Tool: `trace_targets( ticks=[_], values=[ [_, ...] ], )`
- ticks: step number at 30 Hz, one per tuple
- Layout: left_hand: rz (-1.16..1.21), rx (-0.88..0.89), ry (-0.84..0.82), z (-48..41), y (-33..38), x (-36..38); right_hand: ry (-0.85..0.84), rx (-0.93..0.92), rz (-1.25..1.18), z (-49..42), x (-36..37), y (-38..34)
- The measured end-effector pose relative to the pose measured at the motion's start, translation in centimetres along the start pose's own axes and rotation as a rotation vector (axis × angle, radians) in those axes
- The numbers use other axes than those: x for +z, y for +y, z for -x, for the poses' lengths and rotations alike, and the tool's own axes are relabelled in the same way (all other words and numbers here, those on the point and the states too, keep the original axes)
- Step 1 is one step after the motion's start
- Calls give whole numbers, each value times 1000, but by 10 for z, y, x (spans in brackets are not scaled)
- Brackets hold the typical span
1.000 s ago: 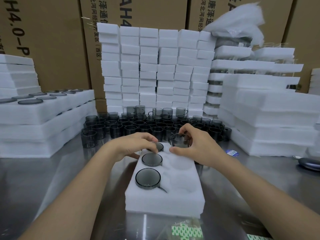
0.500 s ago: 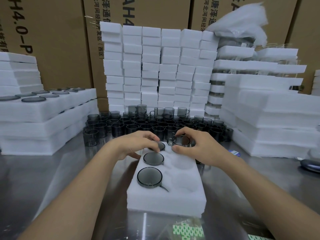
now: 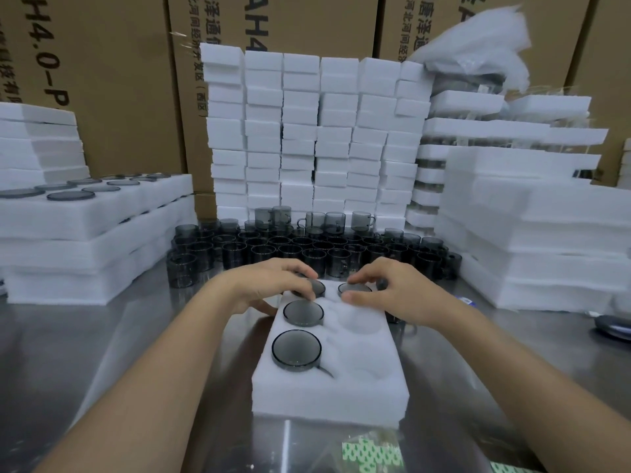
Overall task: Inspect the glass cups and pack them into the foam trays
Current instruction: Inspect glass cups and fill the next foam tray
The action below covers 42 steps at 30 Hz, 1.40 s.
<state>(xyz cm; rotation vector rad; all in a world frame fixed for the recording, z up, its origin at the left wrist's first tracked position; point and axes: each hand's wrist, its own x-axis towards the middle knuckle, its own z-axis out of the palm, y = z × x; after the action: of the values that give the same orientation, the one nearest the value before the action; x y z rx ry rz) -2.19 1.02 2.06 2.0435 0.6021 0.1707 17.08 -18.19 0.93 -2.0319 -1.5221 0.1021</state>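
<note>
Right hand pinched far-right cup in foam tray; left hand fingertips curled onto far-left cup.

White foam tray, smoky grey glass cups, brown cardboard boxes with black print, silver table

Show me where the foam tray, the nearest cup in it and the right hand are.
foam tray (image 3: pixel 327 401): head view, bare front wall.
nearest cup (image 3: pixel 296 349): head view, its base.
right hand (image 3: pixel 397 295): head view, back of hand.

brown printed cartons at back | steel table | green-patterned plastic bag at near edge
</note>
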Motion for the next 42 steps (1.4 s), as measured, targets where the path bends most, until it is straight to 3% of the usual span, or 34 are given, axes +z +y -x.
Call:
trace_targets(
  ticks=[2, 8, 13, 17, 21, 27, 34, 39, 42],
  values=[
    [12, 0, -2, 0, 0, 0, 35, -23, 2, -1, -3, 1],
    [7, 47, 37, 0, 1, -2, 344, 46, -28, -4, -37, 27],
    [5, 92, 96, -1, -2, -1, 78, 170, 198, -6, -39, 57],
    [6, 106, 178, -2, -5, -3, -18, 219, 94, -3, -37, 61],
    [-20, 118, 159, -2, -5, -2, -119, 169, 31, 0, -41, 51],
    [-62, 173, 163, -5, -1, 3, -88, 175, 45, -1, -43, 48],
    [-54, 221, 184, -9, -3, 5, -263, 162, -3, 6, -48, 35],
    [-73, 233, 203, -11, -5, 6, -125, 128, 43, 7, -50, 28],
    [-79, 224, 202, -11, -5, 6, -133, 123, 124, 7, -46, 24]
  ],
)
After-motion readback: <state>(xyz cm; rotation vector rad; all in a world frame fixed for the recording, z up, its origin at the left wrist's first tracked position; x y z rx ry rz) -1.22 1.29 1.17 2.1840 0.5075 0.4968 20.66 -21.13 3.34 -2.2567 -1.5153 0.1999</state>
